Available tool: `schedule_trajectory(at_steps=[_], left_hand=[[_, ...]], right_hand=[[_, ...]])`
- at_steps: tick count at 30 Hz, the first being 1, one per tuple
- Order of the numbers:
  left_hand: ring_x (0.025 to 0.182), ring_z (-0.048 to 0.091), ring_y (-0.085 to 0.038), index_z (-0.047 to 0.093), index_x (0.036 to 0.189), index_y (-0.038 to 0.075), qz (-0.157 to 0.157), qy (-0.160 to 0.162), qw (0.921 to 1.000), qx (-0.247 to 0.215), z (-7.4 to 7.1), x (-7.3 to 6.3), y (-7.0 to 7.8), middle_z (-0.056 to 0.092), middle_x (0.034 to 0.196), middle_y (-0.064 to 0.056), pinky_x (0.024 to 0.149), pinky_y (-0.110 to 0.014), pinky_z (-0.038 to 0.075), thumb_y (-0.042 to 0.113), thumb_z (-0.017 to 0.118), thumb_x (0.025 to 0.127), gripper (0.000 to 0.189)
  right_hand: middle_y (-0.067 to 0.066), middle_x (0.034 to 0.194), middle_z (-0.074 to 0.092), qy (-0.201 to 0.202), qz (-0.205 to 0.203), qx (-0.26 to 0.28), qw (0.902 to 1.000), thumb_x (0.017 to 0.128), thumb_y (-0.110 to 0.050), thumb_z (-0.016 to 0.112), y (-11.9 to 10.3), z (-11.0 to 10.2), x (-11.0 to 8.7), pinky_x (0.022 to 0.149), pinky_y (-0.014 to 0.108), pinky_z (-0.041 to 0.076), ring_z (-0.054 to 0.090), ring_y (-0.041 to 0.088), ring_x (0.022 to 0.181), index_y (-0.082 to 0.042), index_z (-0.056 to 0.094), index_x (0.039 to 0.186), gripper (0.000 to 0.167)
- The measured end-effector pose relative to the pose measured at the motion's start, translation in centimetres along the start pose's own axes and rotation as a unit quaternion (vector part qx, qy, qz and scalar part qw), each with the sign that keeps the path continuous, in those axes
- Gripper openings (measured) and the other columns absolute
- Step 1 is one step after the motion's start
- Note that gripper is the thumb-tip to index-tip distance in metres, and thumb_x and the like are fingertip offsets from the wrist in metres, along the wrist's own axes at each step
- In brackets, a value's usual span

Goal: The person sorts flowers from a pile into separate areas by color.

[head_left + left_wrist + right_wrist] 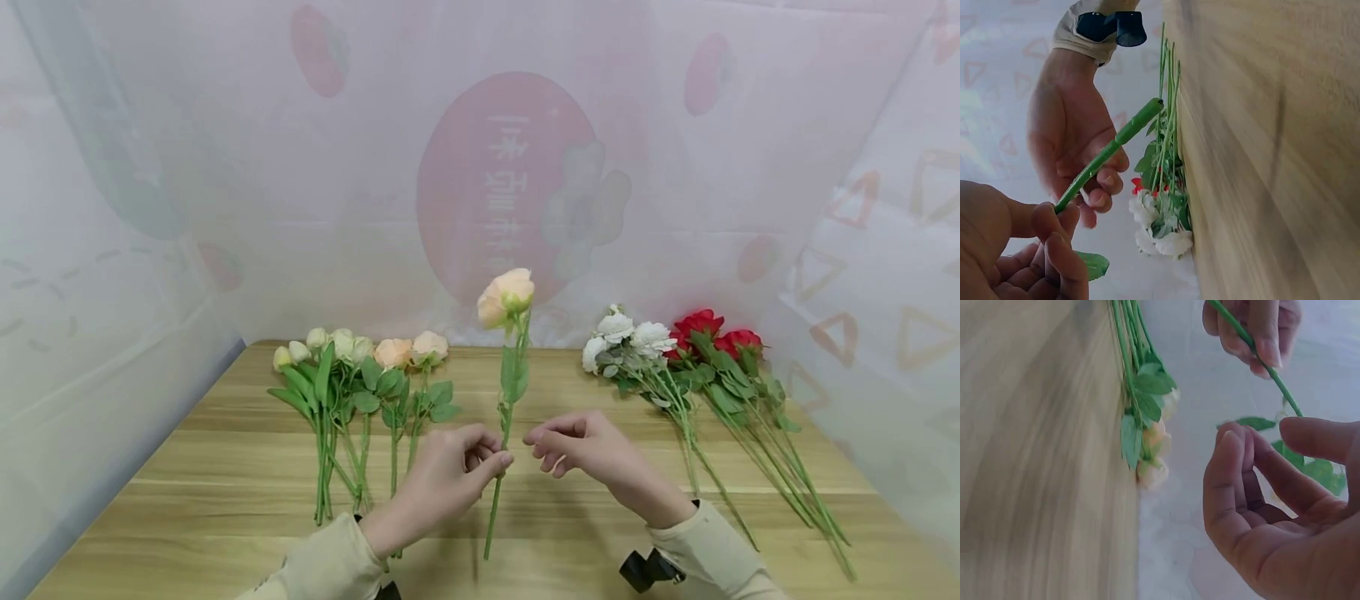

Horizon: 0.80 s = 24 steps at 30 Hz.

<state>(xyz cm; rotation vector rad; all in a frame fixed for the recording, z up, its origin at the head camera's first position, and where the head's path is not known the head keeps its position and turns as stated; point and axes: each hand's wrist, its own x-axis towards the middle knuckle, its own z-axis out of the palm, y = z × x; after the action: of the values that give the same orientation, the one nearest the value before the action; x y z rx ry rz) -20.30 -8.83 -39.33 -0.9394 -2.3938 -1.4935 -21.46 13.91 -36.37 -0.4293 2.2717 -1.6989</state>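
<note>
My left hand (452, 472) pinches the green stem of a peach-coloured artificial flower (507, 298) between thumb and fingers. The flower stands nearly upright above the table, its bloom at the top and the stem's cut end (1141, 120) pointing down. A few leaves (514, 374) grow below the bloom. Just to the right of the stem is my right hand (600, 457), its fingers loosely bent and holding nothing. In the right wrist view a gap shows between its thumb and fingertips, with the stem passing behind.
On the left of the wooden table (225, 500) lie white tulips (298, 351), cream blooms (342, 343) and peach flowers (430, 347). White flowers (651, 338) and red roses (699, 323) lie on the right, stems toward me. A printed cloth (360, 192) hangs behind.
</note>
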Motion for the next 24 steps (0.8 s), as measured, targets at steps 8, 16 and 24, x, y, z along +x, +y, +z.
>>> schedule_trajectory(at_steps=[8,16,24], left_hand=[[0.056,0.056,-0.002,0.070,0.092,0.010,0.024,-0.006,0.9997,0.009,0.7,-0.2,0.3,0.064,0.074,0.011,0.051,-0.023,0.049,0.014,0.071,0.093,0.005],[0.060,0.058,0.001,0.071,0.091,0.010,0.026,-0.044,0.9987,0.006,1.2,-0.3,0.5,0.066,0.075,0.010,0.054,-0.020,0.050,0.012,0.070,0.093,0.003],[0.059,0.055,0.000,0.068,0.084,0.019,-0.027,-0.118,0.9903,0.069,-0.7,-1.1,0.2,0.060,0.072,0.017,0.054,-0.021,0.048,0.026,0.067,0.096,0.014]], right_hand=[[0.016,0.089,0.067,-0.008,-0.042,-0.011,0.9990,0.094,-0.024,0.070,-0.2,1.4,-0.1,0.066,0.032,0.053,0.061,0.023,0.076,0.000,0.074,0.103,0.025],[0.011,0.071,0.060,-0.011,-0.089,-0.033,0.9954,0.094,-0.022,0.070,0.5,1.9,0.2,0.058,0.029,0.049,0.056,0.017,0.061,0.000,0.071,0.083,0.025],[0.015,0.069,0.060,0.015,-0.063,-0.065,0.9958,0.096,-0.012,0.065,1.7,0.1,0.9,0.057,0.026,0.049,0.056,0.018,0.063,0.001,0.070,0.080,0.022]])
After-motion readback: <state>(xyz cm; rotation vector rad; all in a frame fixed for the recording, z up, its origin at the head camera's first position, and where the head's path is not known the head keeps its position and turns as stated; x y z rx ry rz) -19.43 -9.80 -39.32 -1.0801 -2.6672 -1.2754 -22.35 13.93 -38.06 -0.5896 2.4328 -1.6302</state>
